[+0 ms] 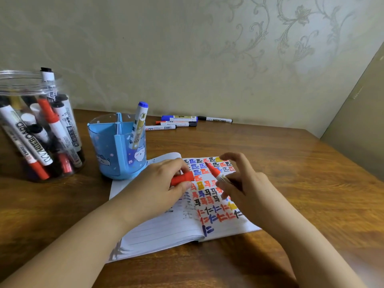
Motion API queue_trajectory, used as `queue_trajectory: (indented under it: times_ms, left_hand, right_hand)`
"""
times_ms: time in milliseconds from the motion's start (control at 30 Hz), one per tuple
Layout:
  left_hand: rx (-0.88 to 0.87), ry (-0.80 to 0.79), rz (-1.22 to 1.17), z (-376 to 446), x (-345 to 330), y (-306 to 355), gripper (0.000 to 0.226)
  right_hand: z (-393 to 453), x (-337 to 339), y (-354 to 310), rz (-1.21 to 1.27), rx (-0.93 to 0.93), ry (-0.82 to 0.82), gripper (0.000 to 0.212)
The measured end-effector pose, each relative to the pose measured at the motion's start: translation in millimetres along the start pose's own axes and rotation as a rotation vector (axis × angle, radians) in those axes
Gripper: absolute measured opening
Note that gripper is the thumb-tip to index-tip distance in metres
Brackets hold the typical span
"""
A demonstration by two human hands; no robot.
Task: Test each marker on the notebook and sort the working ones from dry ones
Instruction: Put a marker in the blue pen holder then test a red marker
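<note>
1. The left hand (164, 179) pinches a red plastic marker cap (182, 178) between its thumb and curled fingers, so its grip is closed on the cap.
2. The right hand (247, 190) holds an uncapped red marker with a white body (217, 173). The thumb and lower fingers grip it, and the pointer finger sticks up.
3. The marker's red tip points up and left over the open lined paper notebook (166, 231). I cannot tell if the tip touches the page.
4. The right page is full of red, blue, black and yellow marks.
5. The notebook lies on the brown wooden counter (311, 183).
6. A blue plastic pen cup with little cartoon animals (116, 150) stands just behind the notebook, with one blue-capped marker (139, 123) in it.
7. A clear round plastic jar (31, 129) full of markers stands at the far left.
8. Five markers lying flat (187, 122) rest by the wall.
</note>
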State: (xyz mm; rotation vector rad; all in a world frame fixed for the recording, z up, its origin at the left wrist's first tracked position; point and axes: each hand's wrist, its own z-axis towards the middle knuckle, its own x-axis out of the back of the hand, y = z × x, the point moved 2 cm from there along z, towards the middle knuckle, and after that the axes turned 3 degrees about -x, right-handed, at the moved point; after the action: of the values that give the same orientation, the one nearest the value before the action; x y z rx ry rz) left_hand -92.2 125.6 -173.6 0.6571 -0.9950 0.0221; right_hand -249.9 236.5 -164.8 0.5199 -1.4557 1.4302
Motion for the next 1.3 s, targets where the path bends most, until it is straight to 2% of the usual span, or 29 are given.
queue_trajectory:
  times_ms: [67, 167, 300, 367, 467, 567, 633, 767, 833, 967, 1100, 1300]
  left_hand:
    - [-0.046, 0.019, 0.013, 0, 1, 2, 0.016]
    - [-0.097, 0.038, 0.054, -1, 1, 3, 0.02]
    - [-0.121, 0.035, 0.026, -3, 2, 10, 0.02]
    - [-0.131, 0.009, 0.03, -3, 1, 13, 0.022]
    - [-0.142, -0.018, 0.03, -3, -1, 17, 0.024]
    - [-0.134, -0.037, 0.035, -4, -5, 19, 0.026]
    - [-0.131, -0.058, 0.044, -5, -8, 19, 0.027]
    - [-0.12, -0.086, 0.048, -5, -13, 14, 0.028]
    - [-0.115, -0.105, 0.049, -5, -15, 11, 0.029]
    - [-0.107, -0.123, 0.057, -5, -17, 9, 0.029]
    - [-0.094, -0.134, 0.052, -5, -17, 9, 0.029]
    - [-0.087, -0.148, 0.061, -6, -16, 10, 0.028]
  right_hand:
    - [-1, 1, -3, 0.071, -0.025, -0.003, 0.015]
    - [1, -2, 1, 0.221, -0.117, -0.028, 0.021]
    - [-3, 7, 3, 0.853, -0.282, -0.166, 0.024]
    - [-12, 14, 4, 0.958, -0.277, -0.224, 0.019]
    - [-22, 19, 3, 0.921, -0.229, -0.144, 0.005]
    - [-27, 10, 2, 0.85, -0.23, -0.009, 0.029]
    - [-30, 0, 4, 0.837, -0.237, 0.042, 0.032]
    - [-36, -12, 5, 0.811, -0.191, 0.01, 0.022]
    - [-38, -12, 5, 0.769, -0.199, -0.004, 0.026]
    - [-42, -15, 5, 0.581, -0.185, -0.086, 0.022]
    - [-43, -15, 7, 0.498, -0.132, -0.027, 0.026]
    - [-43, -19, 9, 0.42, -0.103, -0.024, 0.026]
